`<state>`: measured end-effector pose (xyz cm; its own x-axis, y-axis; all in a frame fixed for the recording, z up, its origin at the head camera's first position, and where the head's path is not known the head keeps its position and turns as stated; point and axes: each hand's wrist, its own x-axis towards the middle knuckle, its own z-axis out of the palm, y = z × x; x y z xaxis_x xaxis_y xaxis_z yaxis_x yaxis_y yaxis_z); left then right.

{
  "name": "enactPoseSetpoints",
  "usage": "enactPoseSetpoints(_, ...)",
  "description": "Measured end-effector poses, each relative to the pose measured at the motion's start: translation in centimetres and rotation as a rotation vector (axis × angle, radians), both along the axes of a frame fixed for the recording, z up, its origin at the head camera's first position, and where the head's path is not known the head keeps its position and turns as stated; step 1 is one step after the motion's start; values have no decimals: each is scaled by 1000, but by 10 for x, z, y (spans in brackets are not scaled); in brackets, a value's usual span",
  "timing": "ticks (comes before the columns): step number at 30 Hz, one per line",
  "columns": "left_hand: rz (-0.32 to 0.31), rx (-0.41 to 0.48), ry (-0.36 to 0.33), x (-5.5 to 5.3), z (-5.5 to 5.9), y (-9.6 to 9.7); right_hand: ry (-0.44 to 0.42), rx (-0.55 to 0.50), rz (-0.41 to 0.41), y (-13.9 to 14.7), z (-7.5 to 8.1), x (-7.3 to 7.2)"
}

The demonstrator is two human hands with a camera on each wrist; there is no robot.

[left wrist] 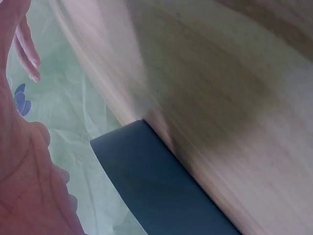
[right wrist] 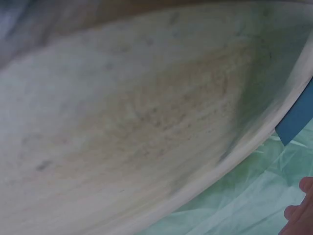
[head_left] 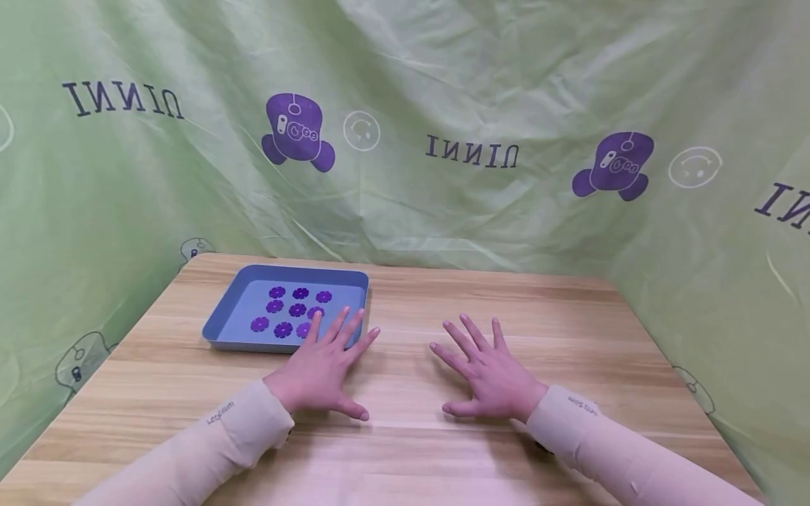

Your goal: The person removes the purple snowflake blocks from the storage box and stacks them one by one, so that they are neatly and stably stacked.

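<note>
My left hand (head_left: 323, 369) is spread with straight fingers, palm down, and holds nothing. Its fingers overlap the front right corner of a blue tray (head_left: 221, 316) in the head view, hiding part of it. Inside the tray lie several purple flower-shaped discs (head_left: 297, 309), set out in rough rows; one is partly covered by a fingertip. To the right, my right hand (head_left: 496, 379) is likewise spread and holds nothing, over the wooden table (head_left: 405, 457). The left wrist view shows the palm (left wrist: 24, 181) beside the tray's outer wall (left wrist: 156, 181).
Behind the table hangs a green curtain (head_left: 405, 211) printed with purple figures and lettering, and it continues along both sides. The tray stands at the back left of the table, close to the far edge.
</note>
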<state>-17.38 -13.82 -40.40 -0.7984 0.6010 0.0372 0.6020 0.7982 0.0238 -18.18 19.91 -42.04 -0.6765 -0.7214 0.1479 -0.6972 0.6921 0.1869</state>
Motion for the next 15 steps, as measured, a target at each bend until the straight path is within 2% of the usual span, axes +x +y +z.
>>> enactPoseSetpoints(5,30,25,-12,-2,4,-5,-39,-38,-27,-6,0,-3)
enactPoseSetpoints(15,125,129,-72,-11,8,-23,-276,-246,-80,-23,5,-14)
